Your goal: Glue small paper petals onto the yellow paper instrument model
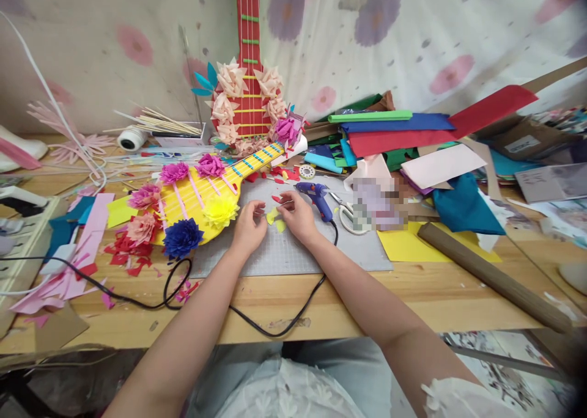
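My right hand [299,217] is pinched, with a small red paper piece [276,198] at its fingertips. Facing it across a narrow gap is my left hand [250,225], its fingers loosely curved and nothing visible in them. Small yellow-green paper scraps [275,219] lie between the hands on the grey cutting mat [275,259]. Left of my left hand rests a yellow paper guitar [183,198] with pink strips and paper flowers, among them a yellow flower [220,209] and a dark blue flower [183,238]. A blue glue gun [316,199] lies just beyond my right hand.
Scissors [351,216] lie right of the glue gun. A black cord [293,326] loops across the table's front. Behind stands a red paper guitar [247,100]. Stacked coloured paper [398,124] and a brown roll [495,277] are at right; a power strip [32,241] sits left.
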Demonstrator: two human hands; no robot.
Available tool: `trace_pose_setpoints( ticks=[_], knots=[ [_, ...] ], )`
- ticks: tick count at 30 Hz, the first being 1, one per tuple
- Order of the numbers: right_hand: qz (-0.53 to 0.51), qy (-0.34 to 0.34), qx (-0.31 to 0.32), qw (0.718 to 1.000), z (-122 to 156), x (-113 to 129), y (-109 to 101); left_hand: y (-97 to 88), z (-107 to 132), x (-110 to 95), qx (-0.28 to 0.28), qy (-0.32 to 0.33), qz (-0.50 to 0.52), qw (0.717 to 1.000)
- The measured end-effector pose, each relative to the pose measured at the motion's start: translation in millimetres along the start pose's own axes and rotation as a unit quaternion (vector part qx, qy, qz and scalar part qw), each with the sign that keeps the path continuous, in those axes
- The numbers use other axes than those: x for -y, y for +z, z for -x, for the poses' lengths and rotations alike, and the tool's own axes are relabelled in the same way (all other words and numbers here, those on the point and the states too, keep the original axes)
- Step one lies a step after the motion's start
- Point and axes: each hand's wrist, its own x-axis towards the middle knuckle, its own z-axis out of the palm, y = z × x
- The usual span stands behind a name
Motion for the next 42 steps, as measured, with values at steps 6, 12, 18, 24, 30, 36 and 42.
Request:
trace_pose_setpoints(
  ticks=[6, 12, 18, 24, 30, 36, 42],
  knots=[
    [-0.096, 0.022, -0.030, 0.995, -4, -4, 2, 11.0, -11, 5, 0.012, -0.092, 0.121, 0.988],
    [-0.129, -0.004, 0.004, 0.992, -4, -9, 0, 9.7, -10, 4, 0.049, -0.087, 0.104, 0.990],
    [-0.174, 0.056, 0.048, 0.982, -3, 0, -2, 1.5, -6, -7, 0.003, 0.049, -0.025, 0.998],
    [-0.239, 0.101, 0.068, 0.963, -2, -1, 2, -3.7, -3, -13, 0.000, 0.128, -0.122, 0.984],
    [-0.181, 0.058, 0.052, 0.980, -5, -10, 5, 4.0, -6, -7, 0.008, 0.015, 0.042, 0.999],
    [-0.071, -0.033, 0.073, 0.994, 0, -5, 2, 10.5, -12, -4, 0.057, -0.165, 0.204, 0.963],
    [-0.029, -0.067, 0.067, 0.995, 4, 0, 0, 7.4, -11, -7, 0.048, -0.169, 0.210, 0.962]
  ],
)
